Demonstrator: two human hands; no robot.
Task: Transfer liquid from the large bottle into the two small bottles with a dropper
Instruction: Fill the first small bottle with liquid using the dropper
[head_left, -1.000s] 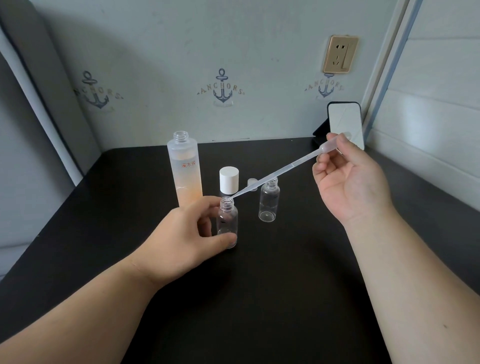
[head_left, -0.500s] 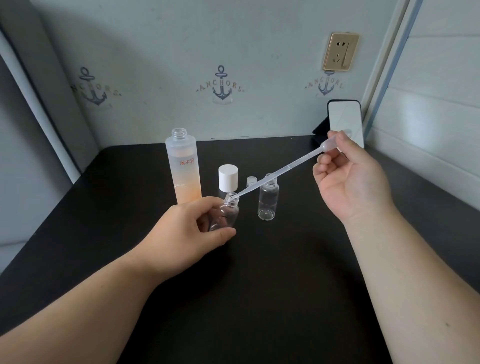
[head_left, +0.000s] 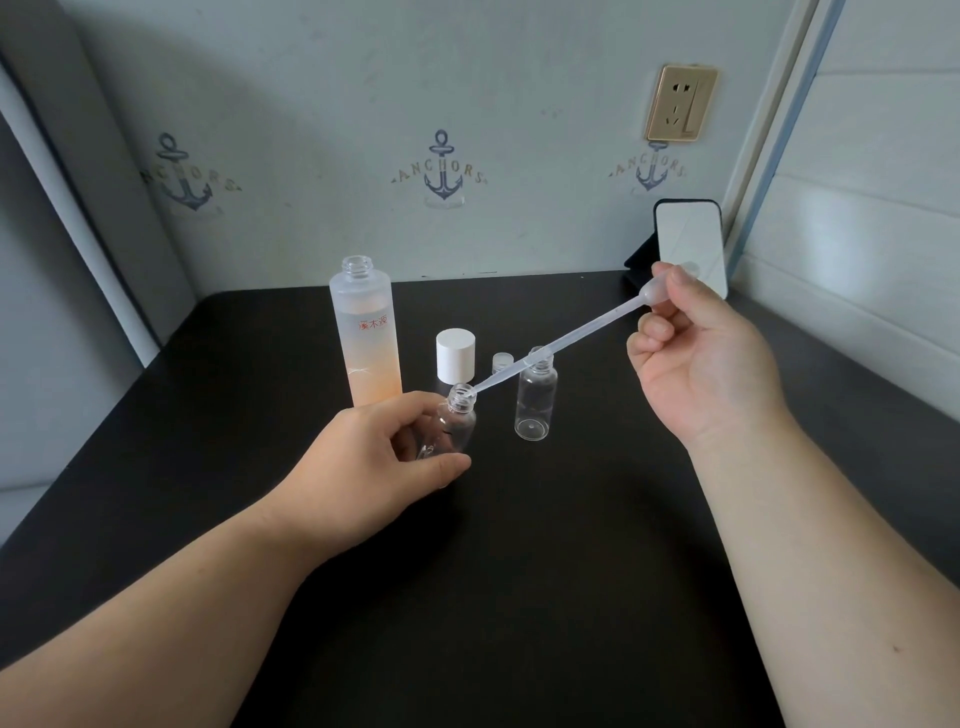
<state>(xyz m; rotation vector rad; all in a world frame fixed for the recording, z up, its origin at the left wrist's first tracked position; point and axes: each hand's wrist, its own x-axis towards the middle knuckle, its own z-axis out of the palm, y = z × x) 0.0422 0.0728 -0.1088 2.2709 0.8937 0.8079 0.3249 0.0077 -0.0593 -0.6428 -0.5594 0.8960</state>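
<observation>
Here, on the black table (head_left: 519, 597), the left hand (head_left: 384, 457) grips a small clear bottle (head_left: 451, 428), thumb and fingers curled round its lower body. The bottle is tilted, its open neck leaning toward the right, and whether its base touches the table I cannot tell, since the hand covers it. The right hand (head_left: 701, 358) pinches the bulb end of a translucent plastic dropper (head_left: 561, 348) between thumb and fingertips. The dropper slants down to the left, and its tip sits at the mouth of the tilted bottle (possibly just inside the rim; the view is too fine to be sure).

The second small bottle (head_left: 536, 402) stands upright and uncapped just right of the held one, apart from both hands; the dropper stem crosses in front of its neck. The large bottle (head_left: 366, 332) stands upright behind the left hand, uncapped, frosted, with peach-coloured liquid in its lower part and red characters on its side. Between the large bottle and the second small bottle stands a white cap (head_left: 455, 356), with a small clear cap (head_left: 502, 361) just beside it.

At the back right corner a phone (head_left: 688, 249) leans against the wall, below a gold wall socket (head_left: 679, 104).
</observation>
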